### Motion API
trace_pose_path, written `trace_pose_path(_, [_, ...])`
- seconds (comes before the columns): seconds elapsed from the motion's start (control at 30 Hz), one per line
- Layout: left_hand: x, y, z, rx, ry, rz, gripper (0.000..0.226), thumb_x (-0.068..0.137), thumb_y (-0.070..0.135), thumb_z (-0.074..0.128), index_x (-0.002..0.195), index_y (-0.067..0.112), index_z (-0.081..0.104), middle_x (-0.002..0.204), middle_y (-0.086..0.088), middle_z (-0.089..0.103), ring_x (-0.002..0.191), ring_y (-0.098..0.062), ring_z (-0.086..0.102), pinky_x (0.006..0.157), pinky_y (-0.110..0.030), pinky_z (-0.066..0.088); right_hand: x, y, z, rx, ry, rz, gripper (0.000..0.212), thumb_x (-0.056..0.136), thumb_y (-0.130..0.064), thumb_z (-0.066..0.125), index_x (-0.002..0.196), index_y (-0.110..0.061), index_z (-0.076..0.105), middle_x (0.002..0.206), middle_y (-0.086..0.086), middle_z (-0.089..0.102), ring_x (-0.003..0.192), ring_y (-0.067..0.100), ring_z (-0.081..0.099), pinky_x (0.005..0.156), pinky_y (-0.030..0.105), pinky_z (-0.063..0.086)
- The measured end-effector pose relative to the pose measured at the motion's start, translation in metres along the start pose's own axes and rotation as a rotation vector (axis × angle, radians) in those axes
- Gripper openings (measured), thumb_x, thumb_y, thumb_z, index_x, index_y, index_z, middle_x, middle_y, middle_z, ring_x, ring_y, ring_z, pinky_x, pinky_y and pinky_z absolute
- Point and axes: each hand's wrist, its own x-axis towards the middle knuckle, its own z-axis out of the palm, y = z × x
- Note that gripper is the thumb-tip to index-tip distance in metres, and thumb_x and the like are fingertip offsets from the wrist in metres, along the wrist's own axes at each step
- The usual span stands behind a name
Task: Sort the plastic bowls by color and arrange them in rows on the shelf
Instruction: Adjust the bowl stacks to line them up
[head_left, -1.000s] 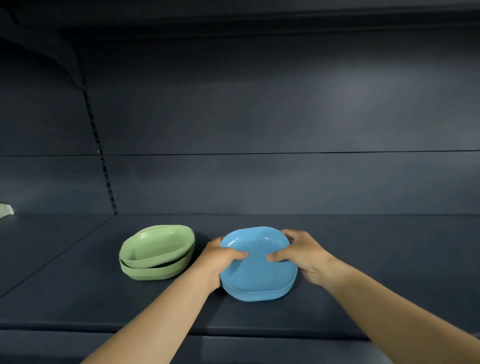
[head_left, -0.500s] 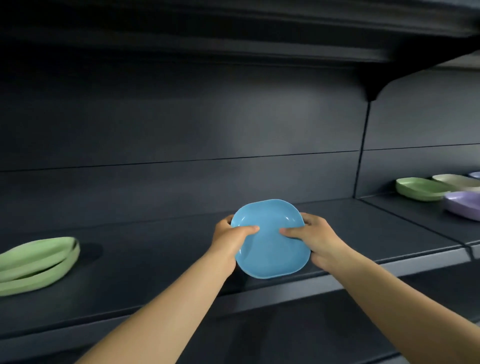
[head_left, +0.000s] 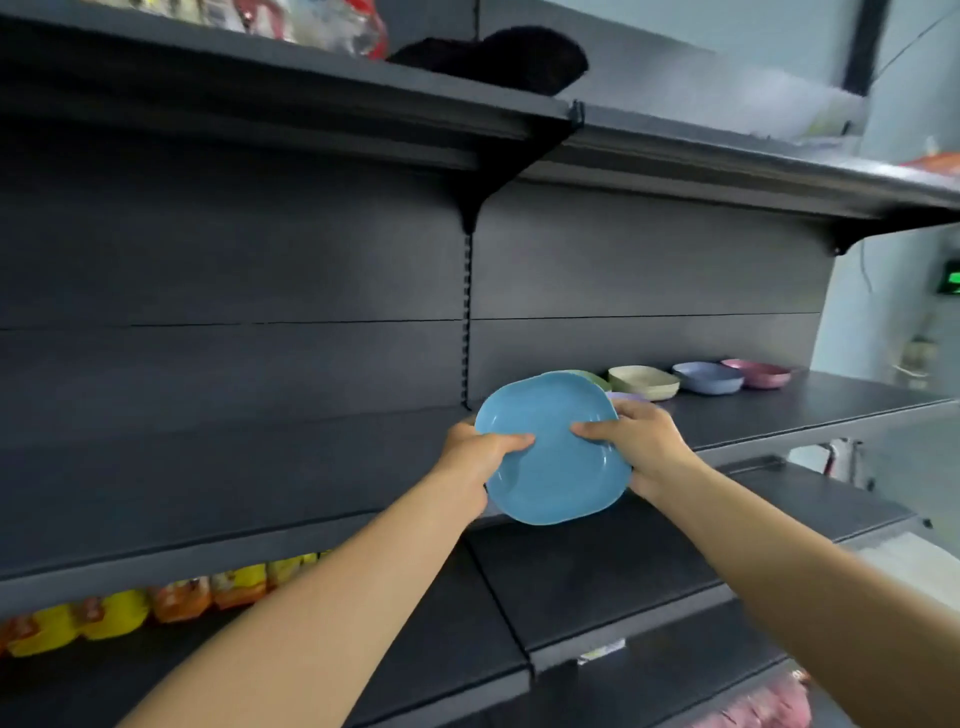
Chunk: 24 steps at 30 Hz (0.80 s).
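A blue plastic bowl hangs in the air in front of the dark shelf, tilted toward me. My left hand grips its left rim with the thumb inside. My right hand grips the right rim the same way. Behind the blue bowl on the right section of the shelf stand a cream bowl, a periwinkle bowl and a pink bowl. Slivers of a green bowl and a lilac bowl peek out from behind the blue one.
An upper shelf overhangs the working shelf, with a black bracket at the joint. Lower shelves jut out below. Yellow and orange packets sit on the lower left.
The blue bowl has left the shelf and travelled right in both hands. The view swung right: the green stack on the left is gone from sight and the mixed bowls at right came closer.
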Motion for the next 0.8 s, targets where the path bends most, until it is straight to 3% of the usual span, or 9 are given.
trace_pose_path(0.13, [0.014, -0.006, 0.094, 0.041, -0.078, 0.085, 0.04, 0.076, 0.002, 0.076, 0.109, 0.015, 0.058, 0.101, -0.004, 0.066, 0.081, -0.017, 0.062, 0.061, -0.029, 0.05, 0.012, 0.0, -0.091, 0.054, 0.063, -0.021, 0.022, 0.077, 0.005, 0.07, 0.092, -0.009, 0.065, 0.087, 0.009, 0.072, 0.072, 0.027, 0.069, 0.062, 0.036, 0.058])
trace_pose_path(0.27, [0.042, -0.027, 0.168, 0.083, -0.087, 0.112, 0.039, 0.07, 0.004, 0.079, 0.101, 0.02, 0.061, 0.105, -0.004, 0.068, 0.095, -0.023, 0.065, 0.085, -0.041, 0.054, 0.035, 0.015, -0.161, 0.046, 0.139, -0.036, 0.019, 0.079, 0.003, 0.07, 0.096, -0.003, 0.067, 0.091, 0.014, 0.072, 0.077, 0.031, 0.069, 0.071, 0.041, 0.058])
trace_pose_path(0.33, [0.066, -0.037, 0.203, 0.094, -0.091, 0.128, 0.039, 0.069, 0.004, 0.08, 0.099, 0.022, 0.061, 0.106, -0.004, 0.067, 0.097, -0.024, 0.064, 0.09, -0.043, 0.053, 0.058, 0.021, -0.191, 0.034, 0.165, -0.046, 0.018, 0.079, 0.002, 0.07, 0.096, -0.002, 0.068, 0.093, 0.016, 0.072, 0.078, 0.032, 0.069, 0.072, 0.042, 0.057])
trace_pose_path(0.43, [0.111, -0.05, 0.256, 0.107, -0.092, 0.135, 0.032, 0.073, 0.007, 0.078, 0.09, 0.023, 0.057, 0.096, -0.001, 0.066, 0.09, -0.022, 0.063, 0.086, -0.038, 0.052, 0.103, 0.029, -0.233, -0.002, 0.234, -0.043, 0.014, 0.078, 0.0, 0.072, 0.09, -0.006, 0.068, 0.092, 0.015, 0.072, 0.078, 0.032, 0.068, 0.076, 0.044, 0.058])
trace_pose_path(0.57, [0.186, -0.058, 0.321, 0.158, -0.073, 0.111, 0.044, 0.07, 0.016, 0.081, 0.109, 0.013, 0.061, 0.103, -0.005, 0.068, 0.093, -0.025, 0.065, 0.086, -0.04, 0.054, 0.183, 0.037, -0.283, -0.046, 0.281, -0.011, 0.012, 0.078, -0.002, 0.072, 0.086, -0.009, 0.068, 0.092, 0.015, 0.072, 0.085, 0.036, 0.069, 0.082, 0.048, 0.057])
trace_pose_path(0.8, [0.296, -0.086, 0.386, 0.154, 0.024, 0.031, 0.044, 0.074, 0.011, 0.077, 0.113, 0.008, 0.056, 0.107, -0.008, 0.065, 0.091, -0.024, 0.06, 0.075, -0.031, 0.045, 0.314, 0.063, -0.338, -0.191, 0.222, 0.087, 0.019, 0.078, -0.007, 0.074, 0.096, -0.008, 0.069, 0.089, 0.008, 0.072, 0.082, 0.027, 0.068, 0.073, 0.035, 0.055])
